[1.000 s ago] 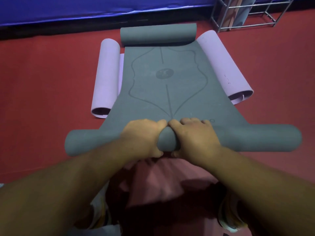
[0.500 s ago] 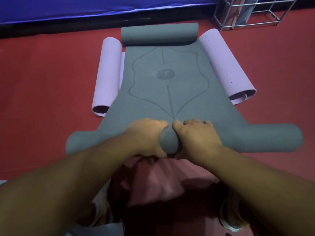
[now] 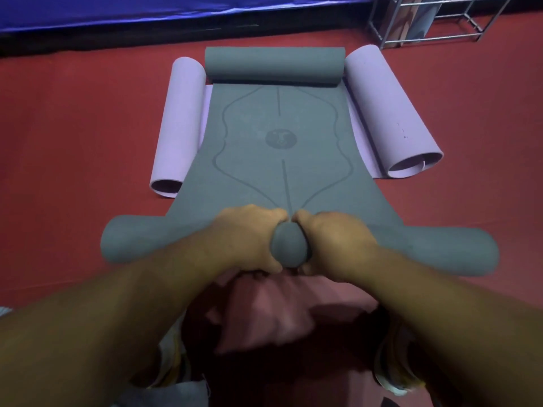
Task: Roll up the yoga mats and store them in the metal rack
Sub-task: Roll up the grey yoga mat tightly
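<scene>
- A red floor (image 3: 73, 160) fills most of the frame, with a blue padded wall (image 3: 147, 10) and a dark strip below it along the top edge.
- The grey mat (image 3: 279, 127) lies lengthwise in the centre, its far end curled into a roll in the upper middle and its near end rolled up across the lower middle.
- Over the last second the near roll has crept a little further up the mat, toward the printed round logo; the flat stretch between the two rolls looks slightly shorter.
- The left hand (image 3: 246, 236) and right hand (image 3: 335, 239) sit side by side at the middle of the near roll, fingers curled over its top and thumbs underneath, gripping it; they have kept that hold throughout.
- By my reading, rolling is well begun but far from done: most of the mat is flat.
- A purple mat (image 3: 182, 118) lies under the grey one, its two ends curled up at centre left and centre right.
- The metal rack (image 3: 435, 22) stands in the upper right corner, well apart from the mats; something seems stored in it, though I cannot tell what.
- The far curl of the grey mat lies in the roll's path and will likely need flattening, and the purple mat underneath may drag along.
</scene>
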`<action>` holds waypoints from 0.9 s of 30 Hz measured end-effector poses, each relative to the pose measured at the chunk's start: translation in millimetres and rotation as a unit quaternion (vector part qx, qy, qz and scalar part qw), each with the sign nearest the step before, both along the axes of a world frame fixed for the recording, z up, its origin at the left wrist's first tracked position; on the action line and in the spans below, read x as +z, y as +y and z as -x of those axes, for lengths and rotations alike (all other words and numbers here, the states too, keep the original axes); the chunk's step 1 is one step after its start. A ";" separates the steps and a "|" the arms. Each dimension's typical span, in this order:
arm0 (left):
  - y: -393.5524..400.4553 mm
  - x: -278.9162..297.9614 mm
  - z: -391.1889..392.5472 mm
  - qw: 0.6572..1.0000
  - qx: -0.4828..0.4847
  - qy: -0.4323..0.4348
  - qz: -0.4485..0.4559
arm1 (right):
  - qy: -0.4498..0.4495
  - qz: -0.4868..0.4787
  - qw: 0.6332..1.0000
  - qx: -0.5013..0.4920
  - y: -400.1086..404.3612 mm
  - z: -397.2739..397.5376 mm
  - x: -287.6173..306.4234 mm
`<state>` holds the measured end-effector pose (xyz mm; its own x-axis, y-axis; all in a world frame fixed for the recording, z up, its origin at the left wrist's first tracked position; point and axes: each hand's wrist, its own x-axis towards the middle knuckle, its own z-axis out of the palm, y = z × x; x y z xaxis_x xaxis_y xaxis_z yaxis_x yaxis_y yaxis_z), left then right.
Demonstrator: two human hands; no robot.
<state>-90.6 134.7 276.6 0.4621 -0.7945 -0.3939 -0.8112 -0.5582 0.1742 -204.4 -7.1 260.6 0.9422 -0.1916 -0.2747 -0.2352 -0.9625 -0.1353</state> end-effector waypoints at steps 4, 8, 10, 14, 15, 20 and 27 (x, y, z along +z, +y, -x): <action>6.2 -15.2 18.6 0.991 -0.029 -0.132 -0.001 | 0.021 -0.031 0.999 0.000 -6.7 -1.2 -3.0; 9.7 -25.5 14.2 0.994 -0.010 -0.105 0.031 | 0.015 -0.017 1.000 0.007 0.9 2.5 -11.2; 11.4 -24.7 5.5 0.999 0.011 -0.043 0.022 | 0.010 0.013 1.000 0.009 3.6 4.6 -12.1; 12.5 -22.9 -6.1 0.998 0.009 0.047 -0.037 | 0.002 0.043 0.999 0.020 9.8 8.9 -19.5; 13.0 -23.9 -4.2 0.998 0.005 0.047 -0.036 | 0.002 0.035 0.999 0.015 11.3 8.9 -22.4; 18.3 -34.8 16.6 0.993 -0.026 -0.117 0.018 | 0.035 -0.039 0.999 0.000 -3.5 0.5 -19.3; 13.4 -29.4 -2.4 1.000 0.005 -0.022 0.004 | 0.018 0.023 0.999 0.012 8.2 4.1 -23.2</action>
<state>-88.2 148.1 247.2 0.4868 -0.7925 -0.3674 -0.8125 -0.5652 0.1426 -208.6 1.1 237.4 0.9363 -0.1827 -0.3000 -0.2162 -0.9729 -0.0822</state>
